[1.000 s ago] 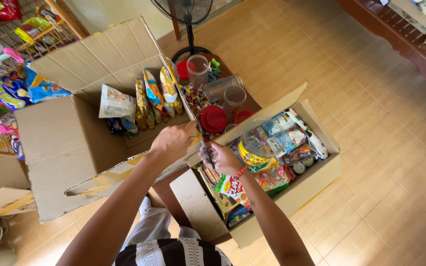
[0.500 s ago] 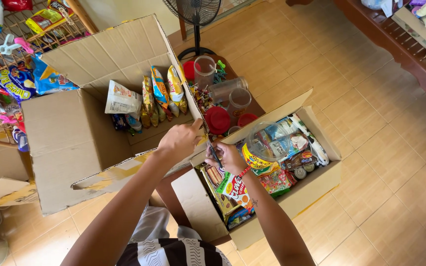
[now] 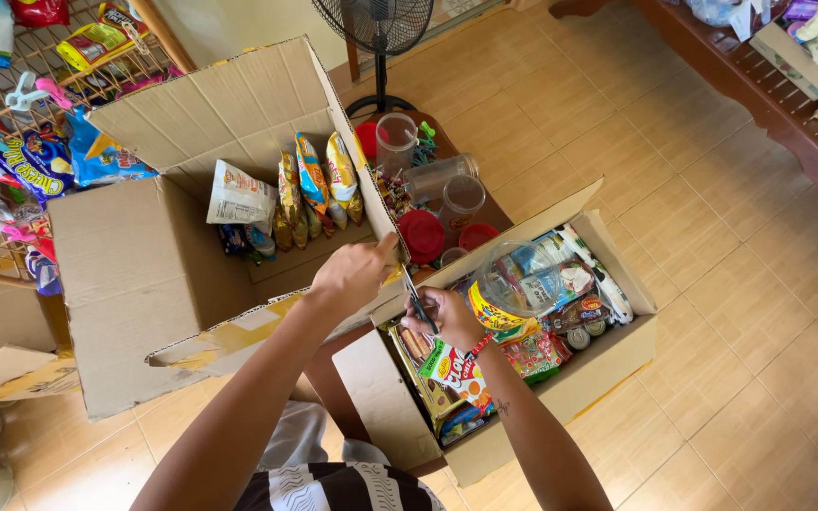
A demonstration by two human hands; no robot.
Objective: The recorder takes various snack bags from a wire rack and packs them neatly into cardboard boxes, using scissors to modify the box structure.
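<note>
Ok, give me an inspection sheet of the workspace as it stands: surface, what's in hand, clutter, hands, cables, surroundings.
Surface: tan tiled floor; the boxes appear to rest on low dark furniture, mostly hidden.
Things in hand: large cardboard box, flaps open, snack bags standing inside; scissors, dark handles.
Clutter: smaller cardboard box packed with packets and a clear tub; clear jars and red lids behind.
Hands: left hand grips the large box's flap edge; right hand holds the scissors beside that flap.
Cables: nothing seen.
Surroundings: standing fan, rack of hanging snack bags, wooden bench.
</note>
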